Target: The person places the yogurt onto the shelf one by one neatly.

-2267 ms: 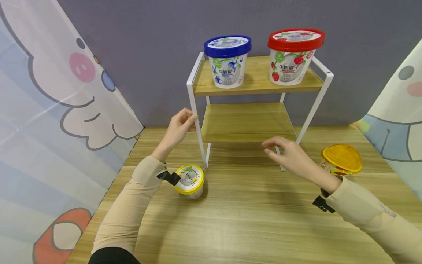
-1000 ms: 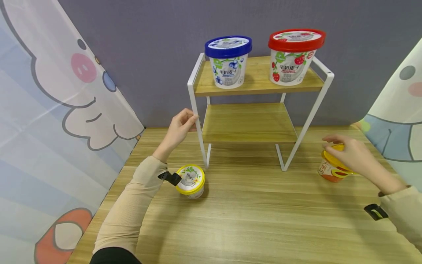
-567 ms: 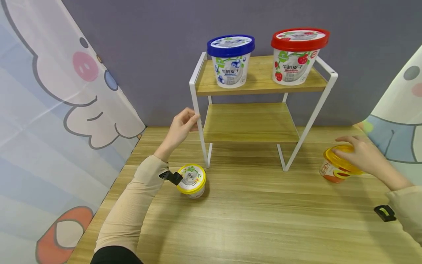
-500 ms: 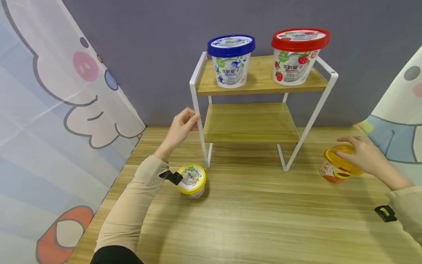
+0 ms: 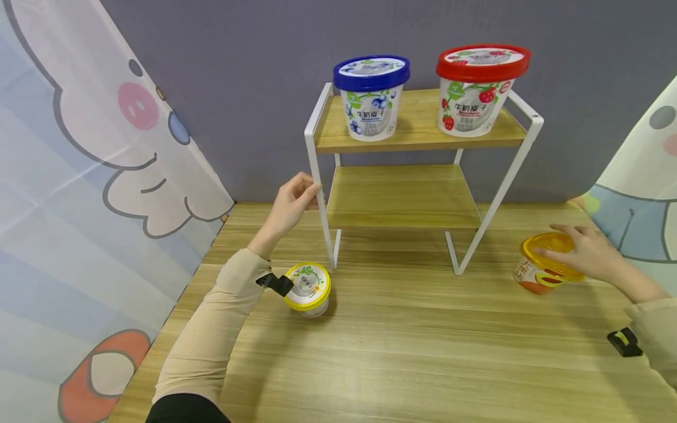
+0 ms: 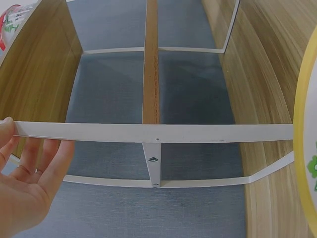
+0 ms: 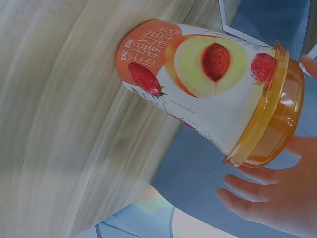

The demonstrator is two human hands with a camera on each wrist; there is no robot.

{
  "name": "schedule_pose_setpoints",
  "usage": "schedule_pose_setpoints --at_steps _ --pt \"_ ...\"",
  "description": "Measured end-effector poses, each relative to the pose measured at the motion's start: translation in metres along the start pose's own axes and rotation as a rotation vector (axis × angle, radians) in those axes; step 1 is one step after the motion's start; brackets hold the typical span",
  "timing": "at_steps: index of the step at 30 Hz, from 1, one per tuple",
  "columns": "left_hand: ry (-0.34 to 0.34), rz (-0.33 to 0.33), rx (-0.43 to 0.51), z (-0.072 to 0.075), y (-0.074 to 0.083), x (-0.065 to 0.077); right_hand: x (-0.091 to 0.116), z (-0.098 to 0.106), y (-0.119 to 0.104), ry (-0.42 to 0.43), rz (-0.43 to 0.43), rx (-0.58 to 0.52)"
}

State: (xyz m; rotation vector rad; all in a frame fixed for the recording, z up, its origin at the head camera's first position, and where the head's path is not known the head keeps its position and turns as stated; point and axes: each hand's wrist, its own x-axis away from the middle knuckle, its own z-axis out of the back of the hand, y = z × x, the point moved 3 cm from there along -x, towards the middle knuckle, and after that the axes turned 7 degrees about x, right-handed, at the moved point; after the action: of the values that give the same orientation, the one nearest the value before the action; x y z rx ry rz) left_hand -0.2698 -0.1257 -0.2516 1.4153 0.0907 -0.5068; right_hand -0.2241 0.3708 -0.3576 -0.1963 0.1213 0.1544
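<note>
In the head view my left hand point(image 5: 291, 200) pinches the white front-left leg point(image 5: 324, 229) of a two-tier shelf; the left wrist view shows the thumb on one side of the bar and fingertips on the other. My right hand point(image 5: 589, 252) is at the orange-yellow lid point(image 5: 550, 249) of a yogurt cup with peach and berry pictures point(image 7: 208, 74), which stands upright on the table. The fingers point(image 7: 252, 188) are spread loosely beside the lid, not closed round it. Nearest the left wrist is a small yellow-lidded tub point(image 5: 307, 288), partly behind the wrist strap.
On the wooden top tier point(image 5: 418, 114) stand a blue-lidded blueberry tub point(image 5: 372, 103) and a red-lidded strawberry tub point(image 5: 473, 100). Below is a second wooden tier point(image 5: 402, 194). A grey panel point(image 5: 254, 70) stands behind, with cartoon-print cloths point(image 5: 79, 223) at both sides.
My right hand has moved from beside the shelf to the yogurt cup at the right, and lately its fingers have spread and shifted slightly rightward. My left hand keeps its hold on the shelf leg.
</note>
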Motion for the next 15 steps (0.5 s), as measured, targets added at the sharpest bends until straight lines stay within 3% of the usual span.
schedule_pose_setpoints --at_steps 7,15 --pt "0.002 0.011 -0.001 0.000 -0.001 -0.001 0.001 -0.007 0.003 -0.137 -0.041 -0.068" --pt "0.006 -0.005 0.014 0.007 -0.020 -0.008 0.001 -0.016 0.005 -0.151 -0.042 -0.109"
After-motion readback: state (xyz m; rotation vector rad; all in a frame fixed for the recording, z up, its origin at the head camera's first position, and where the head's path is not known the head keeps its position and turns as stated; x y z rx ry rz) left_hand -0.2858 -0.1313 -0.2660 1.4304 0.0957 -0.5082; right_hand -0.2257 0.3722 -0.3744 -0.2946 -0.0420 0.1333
